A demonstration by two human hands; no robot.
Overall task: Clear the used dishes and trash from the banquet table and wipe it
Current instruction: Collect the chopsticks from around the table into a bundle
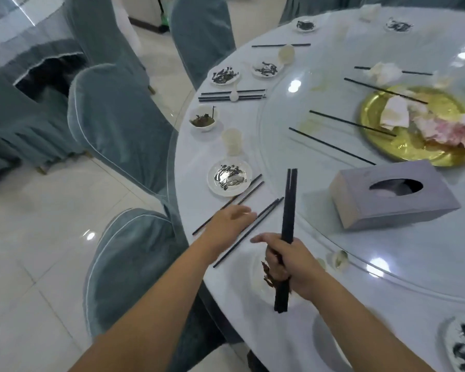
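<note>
**Chopsticks in right hand, left reaching for more**

Right hand grips a bundle of black chopsticks, fingers curled round it near the lower end, index finger stretched out toward the left; bundle stands near upright above the worktop edge. Under that hand: a white plate w/ brown scraps, mostly hidden.

Left hand lies flat over the worktop, fingers straight & close together, motion-blurred; can't tell if it touches the loose pairs. 2 pairs of chopsticks lie slanted there: 1 pair passes under the left hand from beside a small dirty plate, the other pair runs between the 2 hands.

Further along the rim: a cup, a bowl w/ greens, 4 chopsticks w/ a white spoon, 2 more dirty plates, another cup on its side.

On the glass turntable: grey tissue box, 3 single chopsticks, gold platter heaped w/ used napkins.

Teal-covered chairs stand round the worktop on a glossy tile floor.
</note>
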